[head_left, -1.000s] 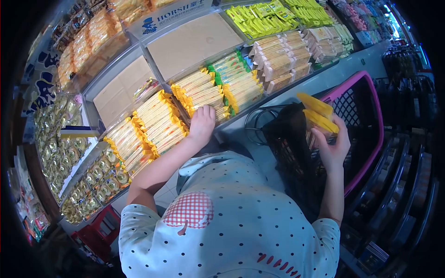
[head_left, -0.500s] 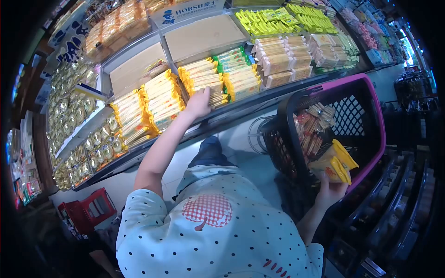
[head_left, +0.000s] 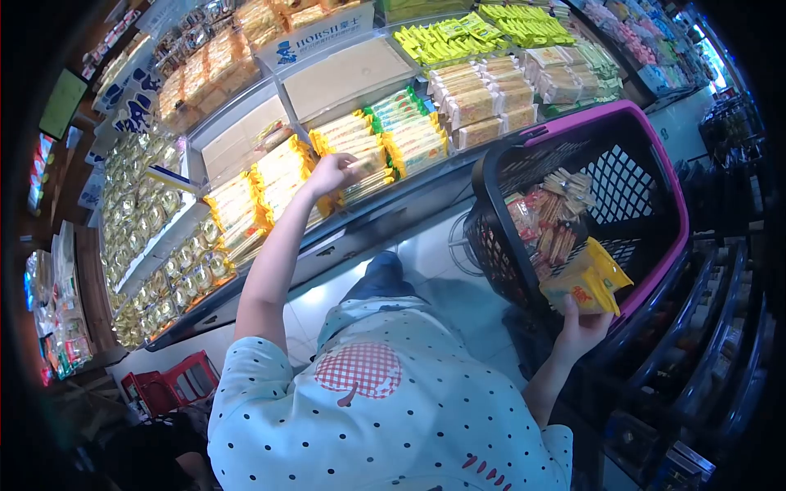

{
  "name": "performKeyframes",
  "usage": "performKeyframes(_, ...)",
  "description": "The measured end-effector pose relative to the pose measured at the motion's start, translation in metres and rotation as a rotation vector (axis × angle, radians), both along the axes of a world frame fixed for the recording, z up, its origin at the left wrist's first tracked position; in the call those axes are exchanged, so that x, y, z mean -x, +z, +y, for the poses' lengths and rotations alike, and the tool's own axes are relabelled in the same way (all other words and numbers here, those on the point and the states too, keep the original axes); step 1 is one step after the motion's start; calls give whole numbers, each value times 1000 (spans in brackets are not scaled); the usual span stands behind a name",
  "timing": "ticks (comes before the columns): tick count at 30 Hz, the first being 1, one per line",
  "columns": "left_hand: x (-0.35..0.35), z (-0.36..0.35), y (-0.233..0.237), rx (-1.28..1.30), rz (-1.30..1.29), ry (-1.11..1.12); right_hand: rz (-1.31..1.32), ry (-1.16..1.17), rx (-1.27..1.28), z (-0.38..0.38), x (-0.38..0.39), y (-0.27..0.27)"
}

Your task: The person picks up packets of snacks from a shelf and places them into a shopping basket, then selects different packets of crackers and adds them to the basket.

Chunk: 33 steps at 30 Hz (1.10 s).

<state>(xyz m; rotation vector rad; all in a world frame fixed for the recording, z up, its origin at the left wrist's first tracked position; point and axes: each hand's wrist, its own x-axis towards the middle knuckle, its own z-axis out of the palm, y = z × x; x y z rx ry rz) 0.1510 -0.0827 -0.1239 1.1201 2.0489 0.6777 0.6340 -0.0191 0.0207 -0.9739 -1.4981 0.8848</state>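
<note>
My left hand (head_left: 332, 175) is over the front of the display shelf, its fingers closed on a yellow-ended snack packet (head_left: 362, 169). Rows of similar yellow-ended packets (head_left: 282, 180) lie to its left, and more yellow packets (head_left: 417, 147) to its right. My right hand (head_left: 584, 331) grips clear-and-yellow snack packets (head_left: 585, 282) stacked together; how many is hard to tell. They are held at the near side of a black shopping basket (head_left: 491, 176) with a pink handle (head_left: 665, 155). Inside the basket are loose small wrapped snacks (head_left: 557, 217), some reddish, some pale.
Gold-wrapped snacks (head_left: 139, 237) fill the shelf's left part. Bright green packets (head_left: 446, 39) and pale packets (head_left: 479, 94) lie at the back. A red basket (head_left: 172, 385) stands on the floor at lower left, near another person's arm (head_left: 192, 468). Dark racks (head_left: 679, 335) are on the right.
My left hand has shifted left and up a little, raising a packet off the row. My right hand still holds its packets by the basket. The view has turned slightly.
</note>
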Motion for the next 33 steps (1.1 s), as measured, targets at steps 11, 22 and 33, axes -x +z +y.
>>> performKeyframes(11,-65,78,162,-574,-739,65,269,-172,109,3,-17,13)
performKeyframes(22,-298,300,162,-410,-127,-950,450,-349,250,-16,-27,4)
performKeyframes(33,-415,389,-76,-340,1044,-1412,352,-467,155,-27,-29,-11)
